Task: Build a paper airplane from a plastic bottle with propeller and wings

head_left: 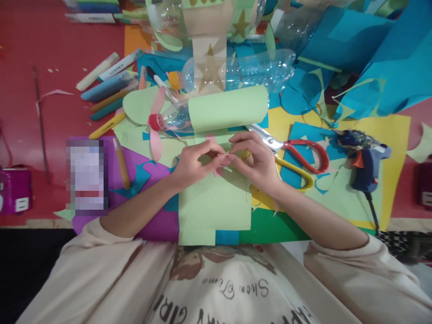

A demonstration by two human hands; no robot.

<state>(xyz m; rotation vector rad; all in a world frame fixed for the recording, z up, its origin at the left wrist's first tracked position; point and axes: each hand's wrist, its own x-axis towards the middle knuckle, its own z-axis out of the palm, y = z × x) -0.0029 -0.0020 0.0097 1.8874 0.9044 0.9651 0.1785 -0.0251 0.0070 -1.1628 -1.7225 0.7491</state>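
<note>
My left hand [192,162] and my right hand [253,159] meet above a light green paper sheet [212,207]. Both pinch a small pink paper piece [221,161] between their fingertips. Just beyond them lies a small plastic bottle [175,118] with a red cap, wrapped in a rolled green paper [227,108] and fitted with pink paper blades [155,135]. Red and yellow handled scissors [297,157] lie right beside my right hand.
A blue glue gun [362,162] rests on yellow paper at the right. A larger clear bottle [243,69] lies further back. Markers and glue sticks [108,96] are scattered at the left on the red table [30,67]. Blue paper scraps [364,49] pile up at the back right.
</note>
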